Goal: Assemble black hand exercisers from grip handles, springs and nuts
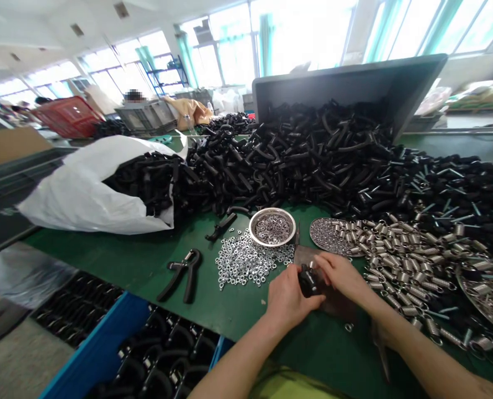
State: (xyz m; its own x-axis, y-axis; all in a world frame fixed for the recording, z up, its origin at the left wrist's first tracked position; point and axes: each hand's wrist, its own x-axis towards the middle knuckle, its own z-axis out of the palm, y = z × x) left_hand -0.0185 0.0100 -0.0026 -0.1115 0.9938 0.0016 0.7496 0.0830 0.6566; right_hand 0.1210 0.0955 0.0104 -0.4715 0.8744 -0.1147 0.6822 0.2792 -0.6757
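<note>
My left hand is closed round a small black plastic part low over the green table. My right hand pinches the same part from the right, fingers pressed against its top, where a bit of metal shows. Just beyond my hands lie a heap of small silver nuts and a round steel bowl of similar pieces. A finished black hand gripper rests on the table to the left.
A huge pile of black handles spills from a tipped grey bin. Silver springs spread to the right. A white bag of handles lies left. A blue crate holding assembled grippers sits below the table edge.
</note>
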